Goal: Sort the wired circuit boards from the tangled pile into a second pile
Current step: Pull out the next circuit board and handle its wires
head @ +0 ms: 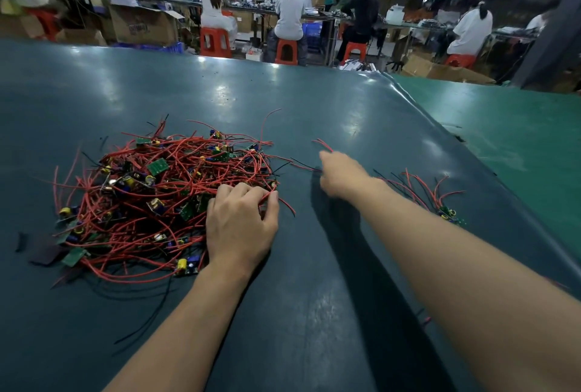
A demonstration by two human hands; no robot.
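Table, dark green. Tangled pile left of centre; small second pile well right. Left hand at the big pile's near edge, fingers pinching red wires. Right hand between the piles, blurred, gripping wire ends. Step, likely: freeing one board. Next: pull gently while the left hand pins the tangle.

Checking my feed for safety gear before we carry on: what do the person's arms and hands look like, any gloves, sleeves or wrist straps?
Both are bare. The left hand and right hand wear no gloves, and no rings show on the fingers. Both forearms are uncovered as far as the frame shows, with no sleeve, watch, wrist strap or cable visible. The right hand is slightly blurred, so small details there cannot be confirmed.
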